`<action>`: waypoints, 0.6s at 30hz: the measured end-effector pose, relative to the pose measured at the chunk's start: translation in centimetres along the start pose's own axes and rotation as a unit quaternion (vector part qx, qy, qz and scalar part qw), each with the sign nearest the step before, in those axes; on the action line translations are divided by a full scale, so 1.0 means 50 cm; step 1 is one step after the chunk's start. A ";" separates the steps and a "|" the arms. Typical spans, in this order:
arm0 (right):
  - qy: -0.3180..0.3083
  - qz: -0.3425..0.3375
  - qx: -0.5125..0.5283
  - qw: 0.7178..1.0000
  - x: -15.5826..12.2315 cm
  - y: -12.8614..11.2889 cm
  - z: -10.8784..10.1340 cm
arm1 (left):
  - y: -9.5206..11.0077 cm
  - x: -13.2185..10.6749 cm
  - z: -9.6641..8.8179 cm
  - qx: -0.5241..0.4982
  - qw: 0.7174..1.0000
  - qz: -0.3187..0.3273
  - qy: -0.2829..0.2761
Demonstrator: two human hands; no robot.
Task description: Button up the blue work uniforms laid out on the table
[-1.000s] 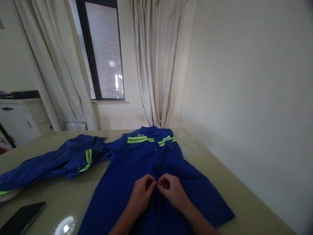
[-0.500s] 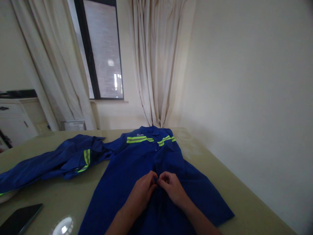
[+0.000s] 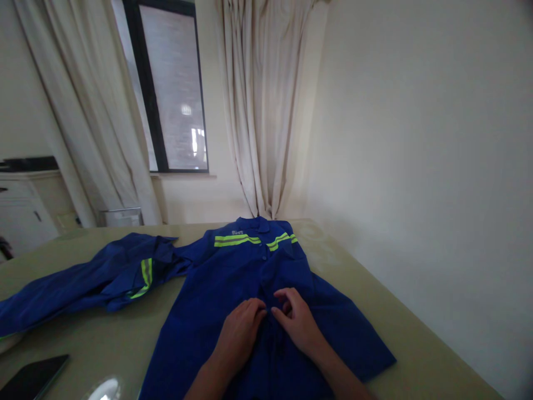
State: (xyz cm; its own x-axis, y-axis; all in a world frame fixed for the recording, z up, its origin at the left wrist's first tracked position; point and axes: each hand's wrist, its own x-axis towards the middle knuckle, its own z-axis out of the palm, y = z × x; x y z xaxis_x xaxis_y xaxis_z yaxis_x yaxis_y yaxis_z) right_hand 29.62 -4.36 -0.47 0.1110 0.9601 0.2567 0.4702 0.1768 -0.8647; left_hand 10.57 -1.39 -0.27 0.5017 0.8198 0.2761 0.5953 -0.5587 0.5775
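Observation:
A blue work jacket (image 3: 233, 278) with yellow-green reflective stripes lies face up on the beige table (image 3: 95, 328), collar at the far end. One sleeve stretches out to the left. My left hand (image 3: 241, 328) and my right hand (image 3: 297, 322) rest side by side on the jacket's front placket, near the middle. The fingers of both hands are curled and pinch the fabric at the closure. What lies between the fingertips is too small to make out.
A dark phone (image 3: 31, 378) lies at the table's near left corner. Curtains (image 3: 262, 111) and a window (image 3: 170, 89) stand behind the table, a white wall (image 3: 416, 139) runs along its right, and a white cabinet (image 3: 20, 205) is at far left.
Both hands have shifted slightly farther up the placket, and my right fingers have loosened somewhat. The view has drifted a little to the right.

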 end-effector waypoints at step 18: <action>0.011 0.040 -0.231 0.972 0.077 -0.040 0.021 | 0.049 0.002 -0.044 0.152 0.971 -0.147 -0.107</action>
State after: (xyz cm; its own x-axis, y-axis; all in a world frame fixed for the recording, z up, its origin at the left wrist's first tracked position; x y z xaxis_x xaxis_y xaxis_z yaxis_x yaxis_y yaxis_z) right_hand 28.19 -0.79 1.80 0.1798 0.9611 0.2099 0.8023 -0.0198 -0.5966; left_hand 10.69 -2.38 2.87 0.3810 0.9232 -0.0508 0.8745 -0.3420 0.3440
